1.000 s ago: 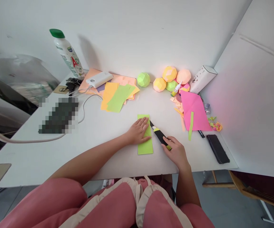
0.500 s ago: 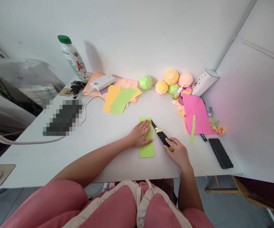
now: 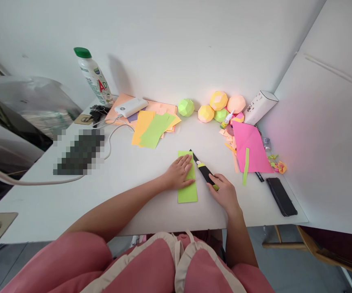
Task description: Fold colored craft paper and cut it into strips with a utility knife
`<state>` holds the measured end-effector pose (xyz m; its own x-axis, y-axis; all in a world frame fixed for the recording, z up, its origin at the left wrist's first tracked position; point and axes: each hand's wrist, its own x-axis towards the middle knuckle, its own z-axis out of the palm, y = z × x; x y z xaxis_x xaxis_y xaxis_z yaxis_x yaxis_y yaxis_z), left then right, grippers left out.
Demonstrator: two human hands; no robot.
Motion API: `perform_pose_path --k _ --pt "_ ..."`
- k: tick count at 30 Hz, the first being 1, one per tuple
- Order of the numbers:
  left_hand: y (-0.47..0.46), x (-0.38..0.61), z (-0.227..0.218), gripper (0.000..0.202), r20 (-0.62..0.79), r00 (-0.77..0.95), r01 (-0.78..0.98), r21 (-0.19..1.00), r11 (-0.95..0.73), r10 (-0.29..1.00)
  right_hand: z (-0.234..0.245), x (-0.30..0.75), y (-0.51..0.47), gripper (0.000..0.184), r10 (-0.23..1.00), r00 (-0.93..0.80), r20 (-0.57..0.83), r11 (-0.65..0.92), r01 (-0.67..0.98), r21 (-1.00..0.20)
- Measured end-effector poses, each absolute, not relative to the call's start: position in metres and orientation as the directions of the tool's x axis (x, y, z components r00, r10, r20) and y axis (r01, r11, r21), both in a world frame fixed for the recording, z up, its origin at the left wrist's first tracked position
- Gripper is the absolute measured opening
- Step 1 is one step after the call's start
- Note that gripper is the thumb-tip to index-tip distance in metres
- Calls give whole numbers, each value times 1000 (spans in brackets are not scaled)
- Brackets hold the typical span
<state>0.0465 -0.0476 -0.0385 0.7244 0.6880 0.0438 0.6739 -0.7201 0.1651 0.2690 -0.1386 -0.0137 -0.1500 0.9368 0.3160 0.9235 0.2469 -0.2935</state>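
Beneath my left hand (image 3: pixel 180 173) lies a folded-looking strip of lime-green paper (image 3: pixel 187 195) on the white table. The fingers of that hand are stretched out flat, pressing the paper down. My right hand (image 3: pixel 224 191) is closed round the black and yellow-green handle of a utility knife (image 3: pixel 205 172). Its dark blade points up and left, with the tip at the paper's upper right corner. The hidden side of the handle is under my right palm.
Paper sheets (image 3: pixel 153 131) and a white power bank (image 3: pixel 131 107) lie at the back. Faceted paper balls (image 3: pixel 218 100) stand by a glue bottle (image 3: pixel 226 120). Pink paper (image 3: pixel 250 150), a green strip (image 3: pixel 246 167) and a black case (image 3: pixel 281 197) lie right. A bottle (image 3: pixel 95 79) stands back left.
My right hand has moved a little left and up with the utility knife, bringing the blade tip to the paper's upper corner. My left hand stays flat on the paper.
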Motion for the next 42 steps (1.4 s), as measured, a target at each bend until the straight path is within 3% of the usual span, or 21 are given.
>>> perform_pose_path --k 7,14,17,20,25,28,30,33,35,39,42 --pt "-47 46 -44 77 64 728 669 151 -728 683 -15 268 -135 35 943 -109 315 212 926 -312" --pt "-57 40 -23 59 154 744 625 182 -759 650 -22 291 -140 34 928 81 363 104 882 -461" --pt "-79 39 -9 68 50 822 547 210 -810 568 -24 300 -141 38 899 184 397 30 880 -474" --pt "-103 40 0 89 -103 867 497 127 -858 487 -25 304 -141 39 897 201 393 16 875 -484" --pt "-121 46 1 61 -150 865 486 13 -874 479 -26 302 -141 39 911 174 373 28 878 -477" --pt "-119 49 -4 59 -102 880 463 -25 -886 463 -27 301 -141 39 913 172 369 29 876 -481" --pt "-114 50 -6 57 -69 870 491 38 -871 487 -27 301 -141 38 919 173 355 24 873 -487" --pt "-94 48 -5 46 -6 747 631 322 -706 665 -25 300 -140 40 927 179 331 8 870 -493" --pt "-72 39 0 32 44 636 693 405 -596 770 -24 298 -140 42 929 187 321 -4 869 -494" --pt "-16 0 15 20 183 267 756 569 -323 946 -21 295 -141 43 935 194 298 -19 864 -503" --pt "15 -32 26 30 289 4 668 712 -218 957 -21 294 -141 42 936 194 293 -20 862 -507"
